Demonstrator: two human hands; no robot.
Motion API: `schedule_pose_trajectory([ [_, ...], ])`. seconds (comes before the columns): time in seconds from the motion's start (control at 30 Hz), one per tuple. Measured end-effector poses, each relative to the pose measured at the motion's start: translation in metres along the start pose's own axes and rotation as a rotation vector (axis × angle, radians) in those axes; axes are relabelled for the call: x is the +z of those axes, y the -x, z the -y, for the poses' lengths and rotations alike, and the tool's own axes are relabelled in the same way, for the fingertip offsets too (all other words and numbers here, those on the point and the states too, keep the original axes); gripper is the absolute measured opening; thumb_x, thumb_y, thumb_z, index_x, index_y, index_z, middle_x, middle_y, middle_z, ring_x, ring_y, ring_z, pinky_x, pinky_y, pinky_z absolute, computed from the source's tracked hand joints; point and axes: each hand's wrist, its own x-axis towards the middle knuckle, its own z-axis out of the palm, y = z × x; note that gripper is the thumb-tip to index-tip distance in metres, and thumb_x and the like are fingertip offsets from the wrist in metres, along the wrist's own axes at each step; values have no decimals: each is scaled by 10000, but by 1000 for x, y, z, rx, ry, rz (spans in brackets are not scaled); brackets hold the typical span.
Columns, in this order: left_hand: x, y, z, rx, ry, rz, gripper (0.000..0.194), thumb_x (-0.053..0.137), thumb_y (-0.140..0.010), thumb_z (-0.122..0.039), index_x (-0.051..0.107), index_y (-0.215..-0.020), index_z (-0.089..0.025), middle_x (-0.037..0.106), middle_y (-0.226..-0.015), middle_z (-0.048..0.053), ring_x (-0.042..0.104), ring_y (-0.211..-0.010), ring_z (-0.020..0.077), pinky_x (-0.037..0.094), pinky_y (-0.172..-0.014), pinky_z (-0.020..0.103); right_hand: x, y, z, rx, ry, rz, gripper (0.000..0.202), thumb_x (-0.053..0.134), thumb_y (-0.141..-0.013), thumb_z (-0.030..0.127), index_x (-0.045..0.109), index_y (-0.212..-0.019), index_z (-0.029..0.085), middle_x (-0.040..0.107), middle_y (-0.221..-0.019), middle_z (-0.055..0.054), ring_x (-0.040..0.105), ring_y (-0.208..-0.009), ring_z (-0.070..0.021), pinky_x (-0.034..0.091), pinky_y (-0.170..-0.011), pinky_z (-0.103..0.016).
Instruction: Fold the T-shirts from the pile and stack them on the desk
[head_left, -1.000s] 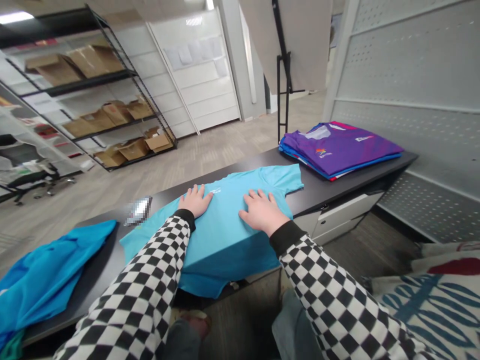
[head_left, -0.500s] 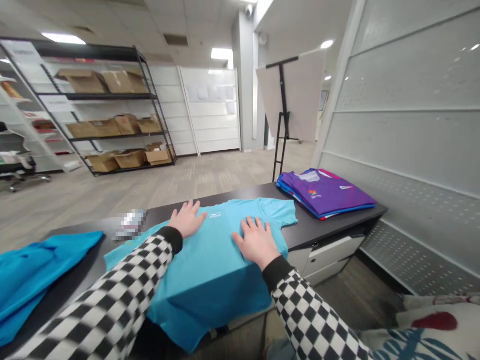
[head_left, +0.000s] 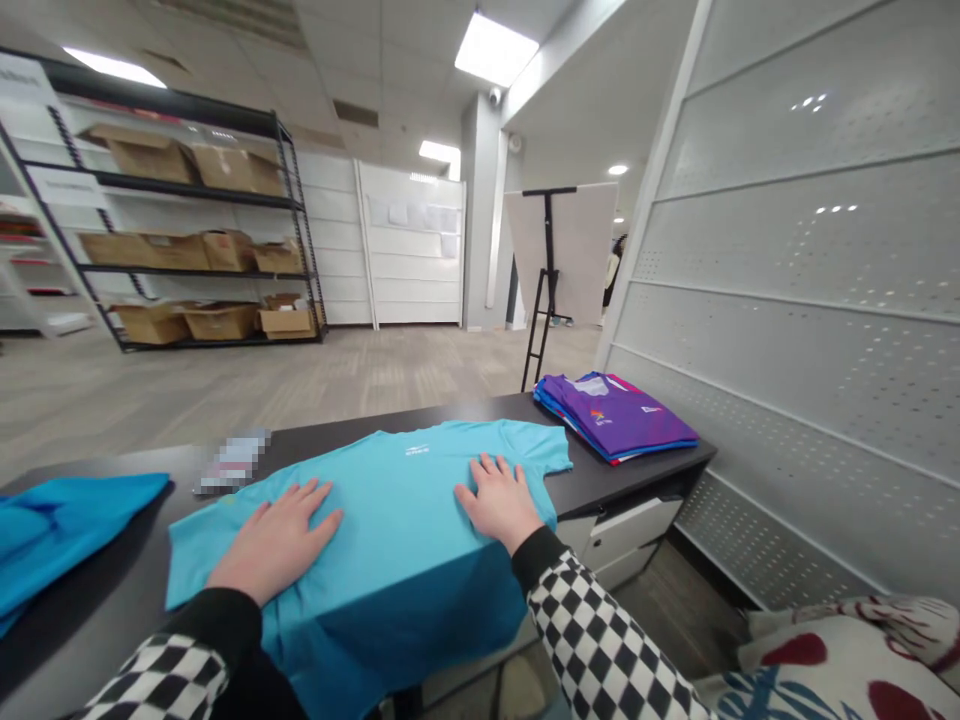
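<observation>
A light blue T-shirt lies spread over the dark tabletop, its lower part hanging down over the near edge. A small white logo shows close to its collar. My left hand rests flat on the shirt's left side, fingers stretched out. On the right side of the shirt, my right hand lies palm down with its fingers apart. Neither hand grips the cloth. Both sleeves are black-and-white checked with black cuffs.
Folded shirts, a purple one on top, are stacked at the table's right end. A darker blue garment lies at left, near a blurred packet. Beyond stand an easel and a shelf rack with cardboard boxes.
My left hand has moved from near the collar toward me and to the left, across the shirt. My right hand stays in nearly the same place on the cloth. The camera view has tilted up.
</observation>
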Motion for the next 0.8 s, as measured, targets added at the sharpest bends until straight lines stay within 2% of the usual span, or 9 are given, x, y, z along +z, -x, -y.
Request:
schedule_pose_trajectory([
  [0.13, 2, 1, 1, 12, 52, -68, 819, 421, -1004, -598, 704, -1654, -186, 573, -1781, 135, 464, -1712, 390, 347, -1420, 607, 0, 0, -1, 0, 18, 3, 731, 438, -1165, 625, 503, -1786, 246, 369, -1910, -135, 293, -1779, -425, 183, -1429, -701],
  [0.3, 3, 4, 9, -3, 168, -179, 610, 477, -972, -512, 886, -1350, -265, 806, -1514, 112, 736, -1439, 397, 535, -1286, 509, -4, -6, 3, 36, 39, 62, 721, 502, -1133, 584, 528, -1754, 219, 357, -1911, -165, 296, -1772, -457, 186, -1410, -758],
  [0.4, 2, 5, 9, 15, 199, -195, 569, 480, -980, -488, 897, -1299, -270, 826, -1474, 113, 755, -1404, 400, 571, -1239, 516, -15, -16, 20, -29, 71, 38, 737, 556, -1107, 541, 519, -1751, 184, 366, -1900, -201, 310, -1764, -468, 178, -1408, -767],
  [0.53, 2, 5, 8, 31, 182, -178, 587, 466, -994, -478, 888, -1321, -233, 812, -1492, 140, 749, -1409, 412, 571, -1228, 542, -26, -46, 62, -169, 47, 41, 798, 471, -1135, 685, 514, -1760, 190, 405, -1882, -199, 307, -1764, -474, 168, -1418, -768],
  [0.67, 3, 5, 6, 54, 149, -194, 607, 429, -1014, -471, 882, -1326, -213, 818, -1479, 141, 763, -1383, 402, 573, -1215, 516, -9, -90, 98, -186, 49, 76, 906, 412, -1122, 789, 464, -1793, 182, 379, -1893, -207, 298, -1768, -467, 158, -1417, -778],
  [0.8, -4, 14, 1, 29, 123, -209, 558, 435, -1014, -437, 892, -1267, -241, 848, -1414, 114, 792, -1320, 386, 589, -1167, 492, 24, -118, 109, -110, 57, 149, 1023, 369, -1097, 846, 332, -1862, 168, 220, -1951, -194, 196, -1795, -480, 105, -1413, -789],
])
